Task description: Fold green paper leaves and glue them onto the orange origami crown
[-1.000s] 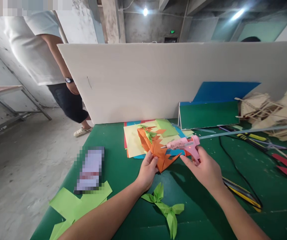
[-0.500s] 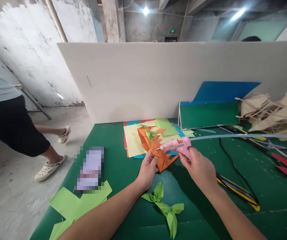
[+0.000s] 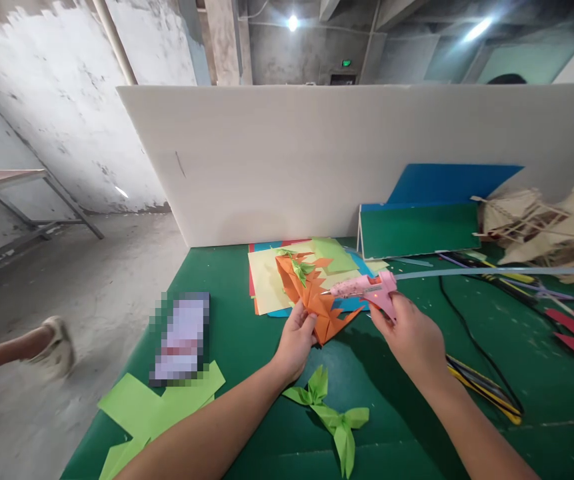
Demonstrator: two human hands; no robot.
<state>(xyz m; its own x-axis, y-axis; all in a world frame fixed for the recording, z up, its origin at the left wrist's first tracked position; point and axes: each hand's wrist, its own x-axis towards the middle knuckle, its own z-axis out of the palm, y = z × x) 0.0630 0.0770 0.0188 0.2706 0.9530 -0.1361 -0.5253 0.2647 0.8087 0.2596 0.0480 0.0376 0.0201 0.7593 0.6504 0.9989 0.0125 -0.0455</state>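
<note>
My left hand (image 3: 294, 341) pinches the near left edge of a folded orange paper piece (image 3: 324, 320) with pointed flaps. Small green folded leaves (image 3: 301, 270) sit on the far part of that piece. In my right hand (image 3: 414, 337) is a pink hot glue gun (image 3: 367, 288), its nozzle pointing left just above the orange paper; whether the tip touches cannot be told. A long pale glue stick (image 3: 467, 272) runs out from the gun's back to the right. Two green folded paper leaf pieces (image 3: 337, 420) lie on the table between my forearms.
Under the orange piece are stacked coloured sheets (image 3: 264, 273). Green paper squares (image 3: 131, 403) and a blurred-out phone (image 3: 181, 337) lie left. A yellow-black cutter (image 3: 487, 390), a black cord (image 3: 459, 327) and a wooden-stick model (image 3: 547, 220) are right. A white board (image 3: 287, 160) stands behind.
My right hand has drawn the glue gun a little to the right. The left hand still holds the orange paper in place. A person at the left has walked mostly out of view.
</note>
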